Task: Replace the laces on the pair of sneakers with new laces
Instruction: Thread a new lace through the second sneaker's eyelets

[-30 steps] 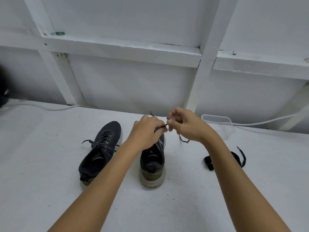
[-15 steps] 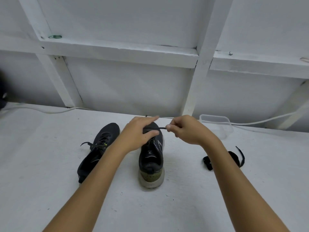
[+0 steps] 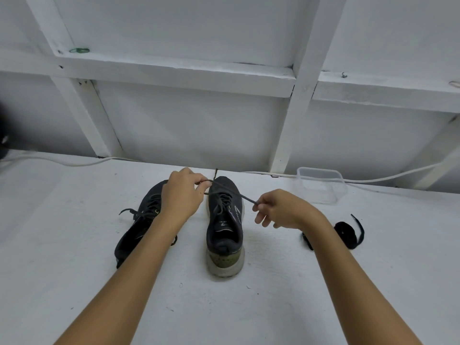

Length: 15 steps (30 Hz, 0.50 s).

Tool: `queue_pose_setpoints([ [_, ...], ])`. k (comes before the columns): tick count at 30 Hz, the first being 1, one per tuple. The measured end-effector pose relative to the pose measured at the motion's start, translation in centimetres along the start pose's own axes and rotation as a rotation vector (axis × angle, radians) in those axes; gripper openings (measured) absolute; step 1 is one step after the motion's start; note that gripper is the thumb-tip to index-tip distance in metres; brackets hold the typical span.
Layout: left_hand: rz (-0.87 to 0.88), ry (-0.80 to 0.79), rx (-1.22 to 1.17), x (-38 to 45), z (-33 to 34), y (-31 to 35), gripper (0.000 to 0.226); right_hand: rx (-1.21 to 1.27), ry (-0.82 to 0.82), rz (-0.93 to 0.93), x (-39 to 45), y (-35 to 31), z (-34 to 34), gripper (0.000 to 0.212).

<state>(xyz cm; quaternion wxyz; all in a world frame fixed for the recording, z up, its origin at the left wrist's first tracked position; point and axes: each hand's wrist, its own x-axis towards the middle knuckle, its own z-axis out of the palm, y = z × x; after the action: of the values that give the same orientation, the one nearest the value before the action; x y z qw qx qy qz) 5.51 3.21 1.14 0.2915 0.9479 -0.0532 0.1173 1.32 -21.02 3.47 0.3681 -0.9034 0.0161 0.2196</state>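
On the white painted tabletop (image 3: pixel 74 282) two dark grey mesh sneakers stand side by side near the far edge, toes toward the wall. The right sneaker (image 3: pixel 225 225), with its pale olive-and-white heel sole, is upright in the middle. The left sneaker (image 3: pixel 139 220) lies just beside it, partly hidden by the left forearm, and its lace is loose.

The left hand (image 3: pixel 183 196) is over the toe part of the right sneaker; its thumb and forefinger are closed together and pinch one end of the dark grey lace (image 3: pixel 245 199). The right hand (image 3: pixel 281 210) holds the other end out to the right side, thumb and forefinger clamped on it, while the other fingers hang loosely curled. The lace runs almost straight between the two hands, across the lowest eyelets.

I judge that the step in hand is drawing the lace through the front eyelets; whether it is the old lace going out or a new one going in, I cannot tell. To do it well, pull along the line of the eyelet, not upward, so the shoe does not tip, and keep the two ends under even tension.

A rolled black lace bundle (image 3: pixel 344 231) waits toward the right edge, well apart from the shoes. A clear plastic container (image 3: pixel 321 186) stands at the far edge, by a white cable (image 3: pixel 74 162).
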Motion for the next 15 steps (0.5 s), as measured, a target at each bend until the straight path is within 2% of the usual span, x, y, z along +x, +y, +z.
queue_pose_setpoints([
  [3,-0.084,0.003,0.008,0.1,0.1,0.1,0.02,0.035,0.03,0.036,-0.2,0.7,1.1,0.021],
  [6,-0.148,-0.001,0.034,0.0,0.0,0.2,0.024,-0.043,0.188,0.027,-0.2,1.4,1.6,0.024],
  [8,-0.186,-0.025,-0.053,-0.6,-0.2,0.8,0.02,-0.003,0.277,0.031,0.0,2.0,2.1,0.023],
  [9,-0.207,-0.086,-0.121,-0.8,-0.4,1.2,0.018,0.099,0.305,0.044,0.2,2.2,2.4,0.023],
  [12,-0.271,-0.447,-0.262,-1.7,-0.5,2.5,0.024,0.492,0.319,0.129,0.5,2.5,3.3,0.016],
  [13,-0.293,-0.52,-0.277,-1.9,-0.4,2.7,0.027,0.602,0.305,0.147,0.5,2.5,3.6,0.013],
  [15,-0.335,-0.552,-0.269,-1.9,-0.2,2.9,0.028,0.78,0.276,0.145,0.5,2.3,4.2,0.009],
])
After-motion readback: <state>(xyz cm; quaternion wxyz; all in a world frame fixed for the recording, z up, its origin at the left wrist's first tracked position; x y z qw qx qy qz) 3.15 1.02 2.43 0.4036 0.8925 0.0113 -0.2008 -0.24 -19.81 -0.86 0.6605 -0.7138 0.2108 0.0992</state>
